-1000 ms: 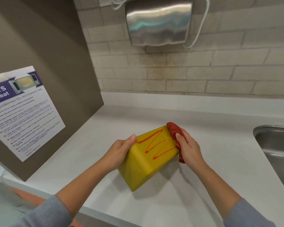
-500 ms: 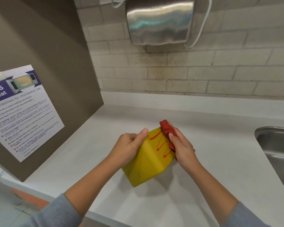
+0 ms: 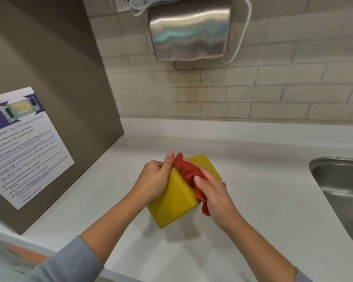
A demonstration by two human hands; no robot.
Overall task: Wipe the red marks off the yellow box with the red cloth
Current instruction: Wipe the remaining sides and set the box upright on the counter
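The yellow box (image 3: 175,202) is tilted on one corner above the white counter (image 3: 263,200). My left hand (image 3: 154,180) grips its left upper edge, thumb up beside the cloth. My right hand (image 3: 216,198) presses the bunched red cloth (image 3: 189,171) onto the box's upper face, covering most of it. Only a faint short red mark (image 3: 195,160) shows on the bare yellow strip beyond the cloth. The rest of that face is hidden under cloth and fingers.
A steel sink (image 3: 342,192) is sunk into the counter at the right. A brown panel with a microwave notice (image 3: 22,147) stands at the left. A steel hand dryer (image 3: 189,29) hangs on the tiled wall behind.
The red cloth has swept from the box's right edge leftward across the marked face, hiding the zigzag marks. Both hands and the box shifted slightly right and away.
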